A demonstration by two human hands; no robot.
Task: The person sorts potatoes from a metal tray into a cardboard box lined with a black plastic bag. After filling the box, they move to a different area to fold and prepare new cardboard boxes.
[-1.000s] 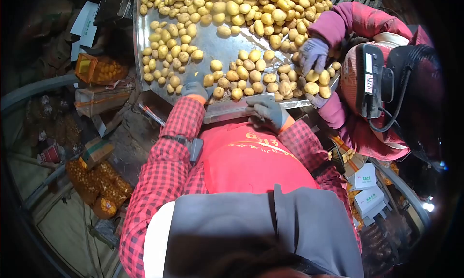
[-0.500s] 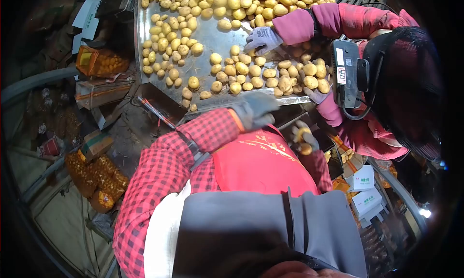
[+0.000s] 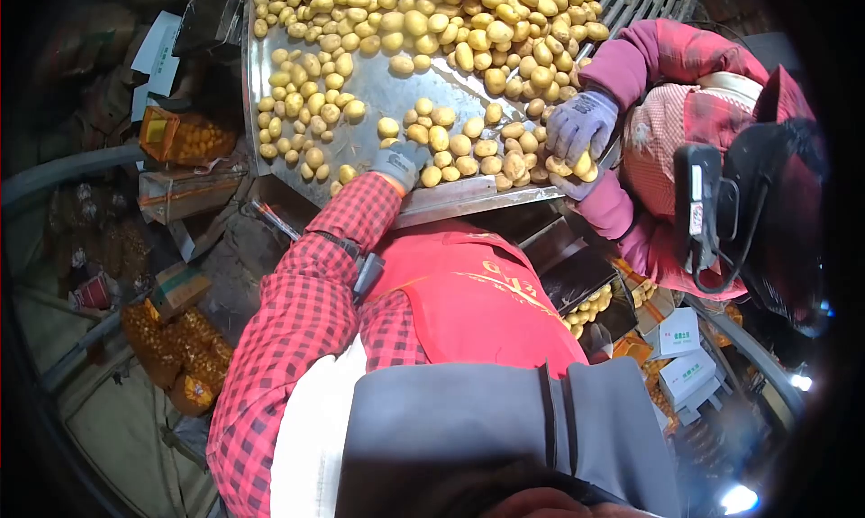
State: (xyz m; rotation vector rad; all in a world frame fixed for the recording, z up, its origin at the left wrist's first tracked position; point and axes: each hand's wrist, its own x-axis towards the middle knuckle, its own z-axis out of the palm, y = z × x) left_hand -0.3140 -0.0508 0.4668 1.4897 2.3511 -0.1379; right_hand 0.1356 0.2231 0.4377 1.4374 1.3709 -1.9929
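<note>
My left hand (image 3: 401, 164), in a grey glove, is at the near edge of the metal table (image 3: 450, 195), touching the left end of a group of yellow potatoes (image 3: 460, 145). Its fingers point away from me and are partly hidden, so their grip is unclear. My right hand is out of sight. Across the table lies a large heap of potatoes (image 3: 496, 31), with a smaller cluster (image 3: 311, 104) at the left.
At the right, a co-worker's gloved hands (image 3: 581, 126) are around potatoes at the table's edge. Below them is a box of potatoes (image 3: 590, 309). Cartons (image 3: 689, 374) stand lower right; net bags (image 3: 194, 347) and a carton (image 3: 185, 189) are at left.
My left hand has moved left and forward to the potatoes. My right hand, earlier holding potatoes near the boxes, has gone out of sight. The co-worker's hands have come together around potatoes.
</note>
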